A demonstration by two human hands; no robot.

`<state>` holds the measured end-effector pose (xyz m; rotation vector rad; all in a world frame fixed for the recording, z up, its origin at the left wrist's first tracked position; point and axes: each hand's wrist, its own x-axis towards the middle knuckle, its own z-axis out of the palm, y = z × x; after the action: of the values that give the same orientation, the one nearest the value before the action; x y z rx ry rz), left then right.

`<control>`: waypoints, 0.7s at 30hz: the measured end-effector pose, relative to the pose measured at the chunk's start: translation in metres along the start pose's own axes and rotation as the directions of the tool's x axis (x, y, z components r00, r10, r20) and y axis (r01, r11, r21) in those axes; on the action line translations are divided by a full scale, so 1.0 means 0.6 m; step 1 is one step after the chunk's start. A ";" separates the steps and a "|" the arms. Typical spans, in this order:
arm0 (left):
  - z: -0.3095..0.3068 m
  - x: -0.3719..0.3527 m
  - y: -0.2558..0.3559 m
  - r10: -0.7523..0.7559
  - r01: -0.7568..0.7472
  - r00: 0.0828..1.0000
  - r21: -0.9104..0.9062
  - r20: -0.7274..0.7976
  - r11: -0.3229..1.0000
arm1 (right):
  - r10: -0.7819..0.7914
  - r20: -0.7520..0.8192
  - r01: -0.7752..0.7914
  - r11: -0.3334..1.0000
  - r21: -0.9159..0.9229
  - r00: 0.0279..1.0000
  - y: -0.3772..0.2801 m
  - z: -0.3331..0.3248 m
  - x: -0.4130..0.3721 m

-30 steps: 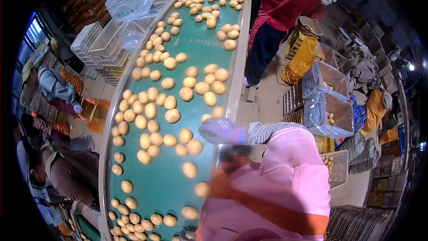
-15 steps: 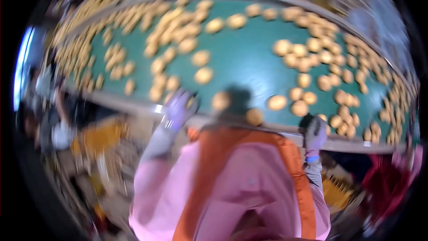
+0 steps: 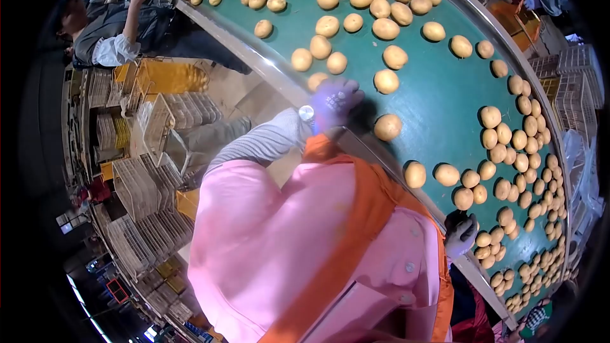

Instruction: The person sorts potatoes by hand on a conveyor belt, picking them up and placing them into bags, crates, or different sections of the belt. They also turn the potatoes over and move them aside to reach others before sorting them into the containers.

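Potatoes (image 3: 381, 28) lie loose all over the green belt (image 3: 438, 89), which runs across the view from upper left to lower right inside a metal rim (image 3: 254, 47). My left hand (image 3: 335, 100), in a purple glove, reaches over that rim onto the near edge of the belt, back of the hand up and fingers curled downward. A half-hidden potato (image 3: 316, 80) sits right at the glove, touching it or very nearly. I cannot tell whether the hand grips it or only rests against it, and too little of it shows to read its long axis.

On the hand's other side lies a lone potato (image 3: 387, 127), near the glove but apart from it. It is so close to round that I cannot name a direction for it.

My right hand (image 3: 460, 235), in a pale glove with dark fingertips, sits at the near rim further down the belt. Its fingers are bent, and I cannot tell if they close on anything. The nearest potato (image 3: 463, 198) lies just beyond it on the belt.

Off the belt on my left stand stacked crates (image 3: 152, 127), and a co-worker (image 3: 114, 32) leans at the rim.
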<state>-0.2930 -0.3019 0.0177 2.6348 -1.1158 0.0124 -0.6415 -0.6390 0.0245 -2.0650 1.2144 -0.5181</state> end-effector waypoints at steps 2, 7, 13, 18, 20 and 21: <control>-0.001 0.004 0.003 0.023 -0.023 1.000 0.052 -0.013 0.998 | 0.001 -0.011 -0.001 1.000 0.016 1.000 -0.002 0.000 -0.001; 0.011 0.000 -0.001 0.027 -0.023 0.995 0.040 -0.100 0.999 | 0.037 0.012 -0.037 0.999 -0.009 0.999 -0.015 0.002 -0.006; 0.005 -0.001 -0.050 0.011 -0.008 0.998 0.037 -0.069 0.999 | 0.008 0.064 -0.006 1.000 -0.025 0.998 -0.031 0.031 -0.013; -0.006 -0.003 -0.097 0.034 -0.032 0.995 0.026 -0.098 0.999 | -0.034 0.020 0.031 0.990 0.139 0.999 -0.099 0.078 -0.034; -0.004 -0.008 -0.114 0.040 -0.030 0.994 0.092 -0.103 0.995 | -0.030 0.027 0.023 0.973 0.229 0.999 -0.109 0.091 -0.042; -0.012 -0.007 -0.119 0.039 -0.029 0.994 0.091 -0.104 0.995 | -0.040 0.009 0.037 0.980 0.195 0.999 -0.108 0.097 -0.044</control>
<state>-0.2448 -0.2495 0.0062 2.6580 -1.1494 0.2105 -0.5784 -0.5735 0.0308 -1.9260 1.0737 -0.6159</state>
